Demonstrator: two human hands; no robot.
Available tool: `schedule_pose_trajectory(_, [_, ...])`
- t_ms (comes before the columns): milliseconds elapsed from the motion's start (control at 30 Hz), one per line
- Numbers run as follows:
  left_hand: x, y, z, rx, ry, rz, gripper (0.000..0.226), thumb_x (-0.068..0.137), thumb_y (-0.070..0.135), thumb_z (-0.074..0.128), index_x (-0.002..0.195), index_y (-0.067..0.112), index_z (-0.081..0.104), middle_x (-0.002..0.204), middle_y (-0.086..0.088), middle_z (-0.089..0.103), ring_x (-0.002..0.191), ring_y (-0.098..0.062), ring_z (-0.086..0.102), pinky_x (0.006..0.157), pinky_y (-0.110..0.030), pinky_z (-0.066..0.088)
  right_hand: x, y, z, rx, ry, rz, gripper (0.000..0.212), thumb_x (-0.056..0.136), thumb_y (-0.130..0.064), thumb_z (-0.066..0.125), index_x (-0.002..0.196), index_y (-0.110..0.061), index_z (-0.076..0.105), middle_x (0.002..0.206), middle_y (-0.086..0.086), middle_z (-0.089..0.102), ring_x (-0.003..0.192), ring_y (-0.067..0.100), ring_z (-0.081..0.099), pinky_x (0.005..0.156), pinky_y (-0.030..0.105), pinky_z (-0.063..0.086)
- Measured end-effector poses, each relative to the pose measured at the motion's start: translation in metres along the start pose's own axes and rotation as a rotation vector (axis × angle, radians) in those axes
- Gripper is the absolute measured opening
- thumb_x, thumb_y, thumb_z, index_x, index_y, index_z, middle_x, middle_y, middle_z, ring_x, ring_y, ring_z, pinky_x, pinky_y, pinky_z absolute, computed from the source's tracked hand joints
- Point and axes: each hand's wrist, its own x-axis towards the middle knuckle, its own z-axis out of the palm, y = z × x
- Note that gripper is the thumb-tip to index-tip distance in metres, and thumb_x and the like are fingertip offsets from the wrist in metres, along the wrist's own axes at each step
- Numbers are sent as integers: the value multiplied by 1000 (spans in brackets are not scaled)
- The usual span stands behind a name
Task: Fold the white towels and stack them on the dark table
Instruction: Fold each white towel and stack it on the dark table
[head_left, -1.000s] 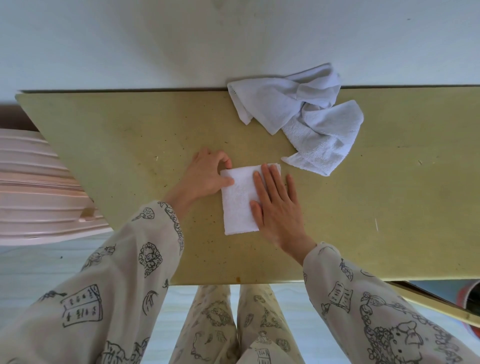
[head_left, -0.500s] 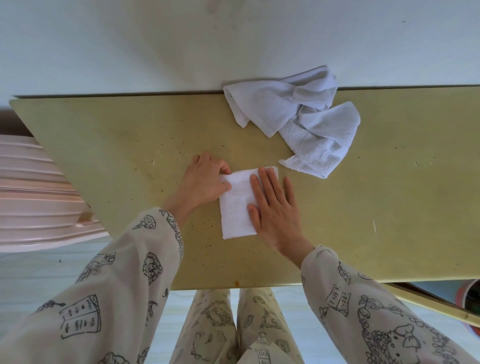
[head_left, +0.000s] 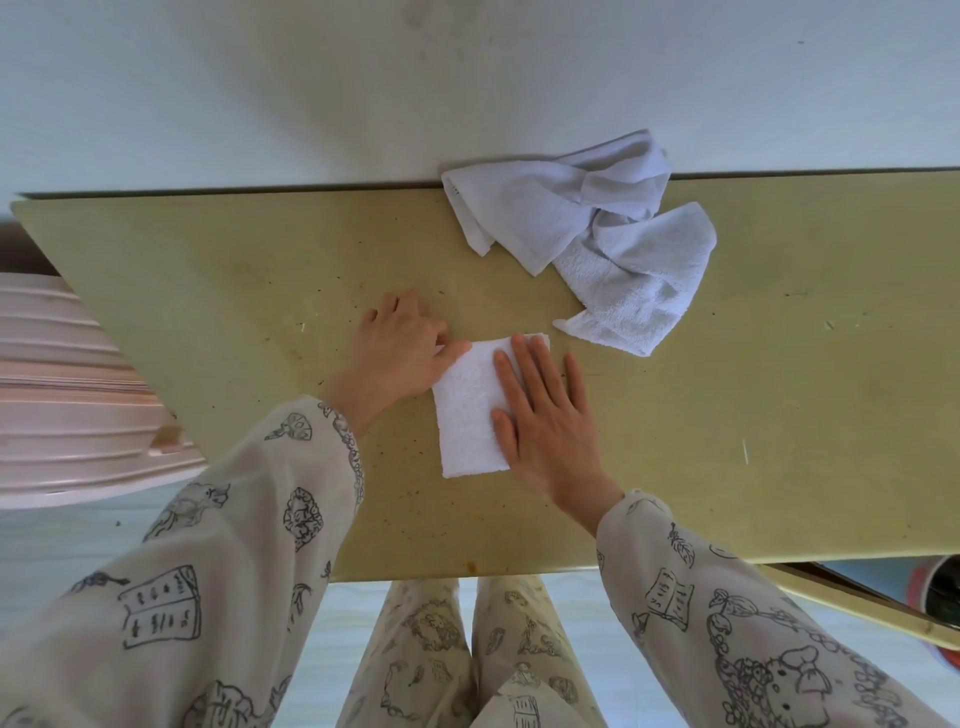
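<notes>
A small folded white towel (head_left: 467, 410) lies on the yellowish table (head_left: 779, 415) in front of me. My right hand (head_left: 545, 415) lies flat on the towel's right half, fingers straight and pointing away from me. My left hand (head_left: 397, 356) rests on the table at the towel's far left corner. Its thumb tip touches the towel's edge and its fingers are loosely curled. A crumpled pile of white towels (head_left: 597, 234) lies at the table's back edge against the wall, just beyond my right fingertips.
A pale wall (head_left: 311, 93) runs directly behind the table. A pink ribbed plastic object (head_left: 67, 405) stands off the table's left end. A red-rimmed object (head_left: 935, 597) shows at the lower right, below the table's front edge.
My left thumb has slid off the top of the towel's corner to its left edge. My right hand stays flat on the towel.
</notes>
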Motion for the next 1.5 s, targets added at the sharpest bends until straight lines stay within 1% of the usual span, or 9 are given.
schedule_pose_trajectory(133, [-33,3,31,-255,473,3,30,94,27,33,108,9,52,109,-11,51,98,-27,48,81,-34,38,0,0,-1,3,13,0,55,97,-37,23,146,-11,24,153,11,20,144,23,10,114,50,16])
schedule_pose_trajectory(200, [-52,13,54,-231,556,75,31,93,20,31,112,7,51,115,-12,54,105,-25,48,86,-35,39,0,0,-1,4,9,-1,55,97,-37,24,145,-11,24,153,12,20,143,24,10,114,50,15])
schedule_pose_trajectory(333, [-61,21,93,-124,453,157,47,96,22,31,137,1,34,146,-16,34,138,-26,23,112,-43,23,1,0,0,-5,-12,0,56,97,-38,22,145,-10,23,153,14,20,143,25,10,114,49,14])
schedule_pose_trajectory(567, [-55,-8,99,67,285,258,83,86,62,30,143,4,19,153,-11,19,142,-20,12,113,-53,9,-2,3,-1,-18,-13,-14,57,97,-39,23,146,-11,22,153,14,18,143,27,8,116,47,12])
schedule_pose_trajectory(800, [-53,-13,94,115,232,328,93,82,72,26,142,2,20,152,-15,19,142,-24,14,110,-59,10,0,-2,-6,-14,-79,18,58,96,-39,24,146,-10,20,153,15,20,143,26,9,114,48,13])
schedule_pose_trajectory(1000, [-76,1,79,-34,400,185,57,88,50,32,126,12,49,136,-6,49,123,-23,45,102,-43,24,-6,4,-30,106,-70,24,53,95,-31,28,144,-9,28,151,13,29,141,25,23,114,46,23])
schedule_pose_trajectory(1133, [-72,15,67,-171,500,-58,34,90,37,32,107,15,51,104,-9,56,87,-29,56,81,-41,39,-17,0,-46,317,201,305,25,89,-11,49,110,-4,61,108,15,62,94,32,60,83,46,51])
schedule_pose_trajectory(1233, [-51,26,49,-259,329,-185,36,93,41,41,115,14,51,112,-9,49,102,-29,46,89,-40,33,-17,-4,-46,432,126,454,8,87,-10,59,93,-6,62,85,10,59,74,28,56,70,46,50])
schedule_pose_trajectory(1500, [-20,48,39,-250,126,-159,36,84,44,59,102,14,54,114,-6,42,107,-25,40,91,-35,30,-16,-8,-37,410,33,506,16,86,-11,59,101,-7,62,95,11,58,81,29,58,74,45,49])
